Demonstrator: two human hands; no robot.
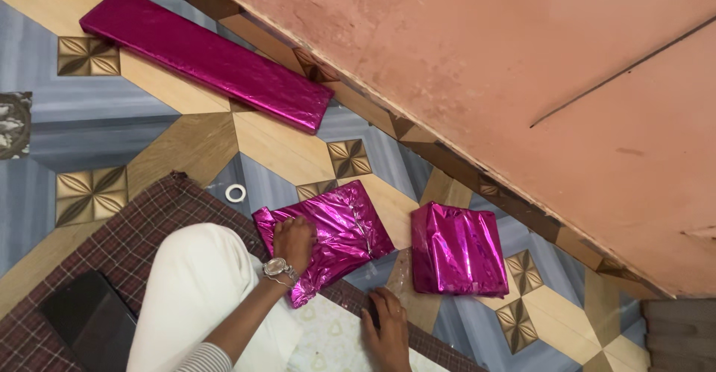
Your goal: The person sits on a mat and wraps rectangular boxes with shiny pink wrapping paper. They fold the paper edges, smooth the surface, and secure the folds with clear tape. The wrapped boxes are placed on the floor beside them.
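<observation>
Long flat parcel (pixel 209 59), fully covered in magenta foil, lies on the patterned floor (pixel 67 118) along the base of the pink wall (pixel 522 81); looks finished.

Square parcel (pixel 458 250), same foil, sits near the wall, well right of the work; all visible faces covered, looks finished.

Crumpled foil parcel (pixel 328 234) lies partly on the floor, partly on the checked mat (pixel 142 230). Foil is wrinkled, with a loose corner sticking out at the lower end; judged still in progress, closing and taping left.

Left hand (pixel 293 242): fingers curled, pressing down on this parcel's left edge.

Right hand (pixel 386 327): flat on the mat edge, just below the parcel; holds nothing that I can see.

Tape roll (pixel 236 193): on the floor, apart from both hands, untouched.
</observation>
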